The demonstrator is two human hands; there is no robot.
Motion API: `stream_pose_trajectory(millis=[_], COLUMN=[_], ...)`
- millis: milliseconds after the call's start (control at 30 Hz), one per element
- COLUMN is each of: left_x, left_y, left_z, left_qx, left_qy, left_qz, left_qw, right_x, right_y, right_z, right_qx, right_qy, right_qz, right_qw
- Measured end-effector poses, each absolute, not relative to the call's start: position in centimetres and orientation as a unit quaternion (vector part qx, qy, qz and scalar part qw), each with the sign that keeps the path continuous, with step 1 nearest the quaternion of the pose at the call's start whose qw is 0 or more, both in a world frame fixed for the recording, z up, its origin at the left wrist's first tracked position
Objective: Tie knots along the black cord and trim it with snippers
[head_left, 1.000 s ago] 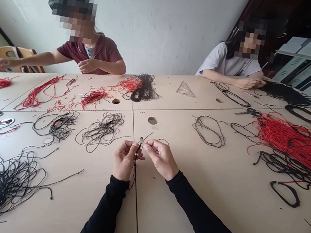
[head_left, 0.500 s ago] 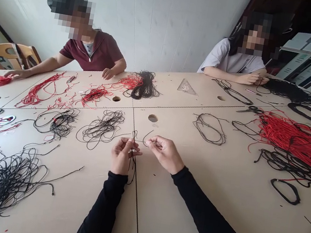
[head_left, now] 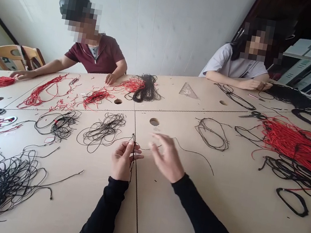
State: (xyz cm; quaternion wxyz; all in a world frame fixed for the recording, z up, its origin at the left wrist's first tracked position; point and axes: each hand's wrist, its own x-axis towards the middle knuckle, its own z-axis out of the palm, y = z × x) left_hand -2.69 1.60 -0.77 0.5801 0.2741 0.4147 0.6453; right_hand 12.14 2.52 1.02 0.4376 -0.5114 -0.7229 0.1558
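My left hand (head_left: 124,159) is closed in a pinch on a black cord (head_left: 131,164). A small loop of it pokes up above the thumb, and strands hang below along the wrist. My right hand (head_left: 168,157) is open, thumb and fingers apart, just right of the left hand. Behind it a thin loose black strand (head_left: 197,153) stretches over the table to the right; whether it touches the fingers I cannot tell. A loose coil of thin black cord (head_left: 105,129) lies left of my left hand.
The table (head_left: 174,216) carries a tangled black cord pile (head_left: 1,185) at left, a red cord bundle (head_left: 303,146) and scissors (head_left: 253,115) at right, and a set square (head_left: 189,90) farther back. Round holes pierce the tabletop. Two people sit across, hands on the table.
My right hand has opened out of its pinch and let go of the thin cord end, which now lies stretched to the right. The left hand keeps its pinch.
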Motion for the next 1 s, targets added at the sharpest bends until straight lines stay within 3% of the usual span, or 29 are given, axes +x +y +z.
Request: stream_pose_trajectory(millis=[167,333,600,1000], left_x=[-2.2,-2.4,-2.7,-2.9], left_y=[1.3,1.4,1.5,1.6], left_z=[-0.9,-0.8,-0.4,-0.6], left_qx=[0.298,0.323,0.301,0.278], left_qy=[0.414,0.42,0.392,0.436], left_qz=[0.634,0.635,0.584,0.628], left_qw=[0.581,0.562,0.644,0.582], right_x=[9.3,10.3,10.3,11.8], right_y=[1.2,1.2,1.3,1.8], right_z=[0.5,1.1,0.8,1.1], right_qx=[-0.482,-0.487,-0.484,-0.511], right_qy=[-0.692,-0.694,-0.679,-0.659], right_qz=[0.305,0.272,0.297,0.282], right_qw=[0.441,0.455,0.465,0.475])
